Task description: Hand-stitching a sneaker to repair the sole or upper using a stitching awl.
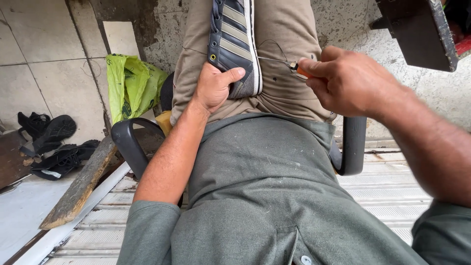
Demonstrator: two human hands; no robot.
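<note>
Left hand (215, 88) is closed around the heel end of a dark striped sneaker (233, 41) resting on the lap, shoe extending toward 12 o'clock from the grip. Right hand (351, 83) pinches an orange-handled awl (300, 70), its metal tip meeting the sole edge at 9 o'clock of that hand. A crumpled green plastic bag (132, 84) lies at 10 o'clock. Black sandals (49, 142) lie further left.

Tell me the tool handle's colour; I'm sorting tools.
Orange, on the tool in the right hand; head view.
</note>
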